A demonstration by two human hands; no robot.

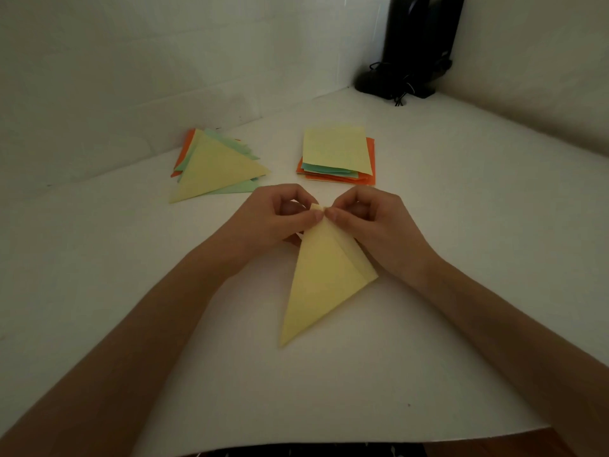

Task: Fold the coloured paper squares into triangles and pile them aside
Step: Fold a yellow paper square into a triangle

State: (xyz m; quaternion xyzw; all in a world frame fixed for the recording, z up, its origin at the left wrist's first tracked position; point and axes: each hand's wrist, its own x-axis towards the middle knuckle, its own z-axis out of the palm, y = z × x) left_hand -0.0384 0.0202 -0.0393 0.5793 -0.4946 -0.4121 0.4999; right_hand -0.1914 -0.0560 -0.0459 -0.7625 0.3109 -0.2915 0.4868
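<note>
Left hand (280, 216) and right hand (365, 219) each pinch the far tip of a folded pale-yellow paper triangle (319, 285) lying between the wrists. Beyond the left hand lies a pile of folded coloured paper triangles (214, 166); beyond the right, a stack of coloured paper squares (334, 150).

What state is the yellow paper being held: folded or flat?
Folded: the yellow paper forms a triangle, two layers showing along its right edge.

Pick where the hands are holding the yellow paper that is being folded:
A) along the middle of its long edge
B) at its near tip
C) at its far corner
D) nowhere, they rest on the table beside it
C: the left hand and the right hand both pinch the yellow paper at its far corner, while its near tip lies free on the table.
</note>
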